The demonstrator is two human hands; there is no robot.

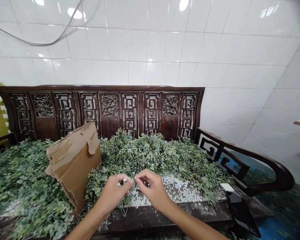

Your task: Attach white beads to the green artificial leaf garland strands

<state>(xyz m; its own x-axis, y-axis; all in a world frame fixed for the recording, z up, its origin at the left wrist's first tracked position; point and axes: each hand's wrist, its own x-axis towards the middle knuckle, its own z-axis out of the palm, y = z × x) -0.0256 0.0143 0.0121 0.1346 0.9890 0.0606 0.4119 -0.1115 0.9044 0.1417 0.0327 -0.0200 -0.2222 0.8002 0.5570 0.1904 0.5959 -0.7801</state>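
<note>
Over the front edge of the dark wooden bench, two bare hands are working almost fingertip to fingertip. The left hand is curling its fingers around a few white pellets, its thumb reaching toward the other hand. The right hand is closing thumb and forefinger in a pinch; I cannot tell what is between them. Loose white beads are lying scattered along the front edge, behind and beside the right hand. Near the right front corner, a glossy black object is resting with a small white block at its far end. Left of the hands, a torn cardboard piece is standing tilted among the green foliage, which is covering much of the seat toward the back edge. Beyond, the carved backrest is standing before a white tiled wall.
</note>
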